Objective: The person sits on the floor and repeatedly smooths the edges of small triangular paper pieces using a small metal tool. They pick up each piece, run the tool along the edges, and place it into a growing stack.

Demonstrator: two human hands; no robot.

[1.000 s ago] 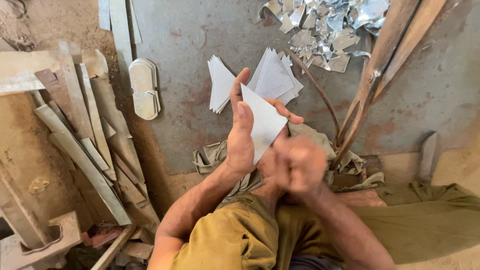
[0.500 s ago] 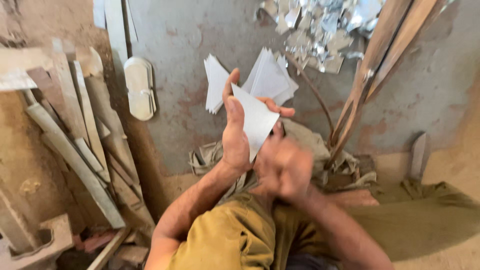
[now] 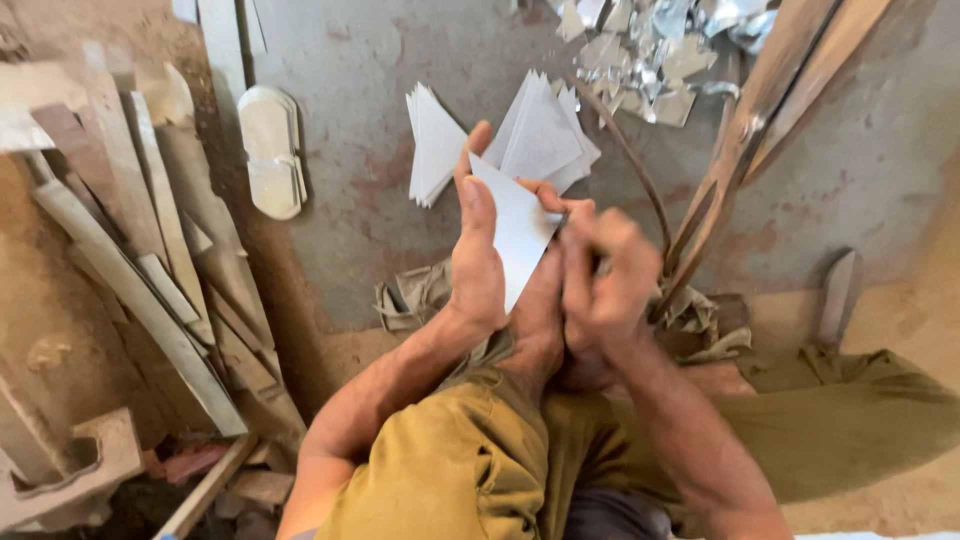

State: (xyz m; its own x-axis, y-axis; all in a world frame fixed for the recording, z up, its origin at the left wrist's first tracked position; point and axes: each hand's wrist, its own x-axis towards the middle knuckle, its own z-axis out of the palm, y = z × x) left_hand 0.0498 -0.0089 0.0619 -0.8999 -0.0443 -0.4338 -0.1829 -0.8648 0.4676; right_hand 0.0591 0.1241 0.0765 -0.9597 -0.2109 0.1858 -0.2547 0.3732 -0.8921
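My left hand (image 3: pixel 478 262) holds a white triangular sheet piece (image 3: pixel 520 232) upright, with the thumb in front and the fingers behind it. My right hand (image 3: pixel 608 278) is a closed, blurred fist pressed against the piece's right edge. I cannot tell whether anything is inside the fist. Both hands are over my lap, above my olive-green trousers (image 3: pixel 470 470). On the grey floor just beyond the hands lie two stacks of similar white triangles (image 3: pixel 436 145) (image 3: pixel 548 128).
A pile of shiny metal scraps (image 3: pixel 650 45) lies at the top. Long wooden handles (image 3: pixel 745 150) lean at the right, with a flat blade (image 3: pixel 835 290) beyond them. Stacked white oval plates (image 3: pixel 270 150), wooden planks (image 3: pixel 130 260) and crumpled cloth (image 3: pixel 410 295) are at the left.
My right fist has risen from below the sheet to its right edge. My left hand keeps hold of the triangle, which has tilted slightly.
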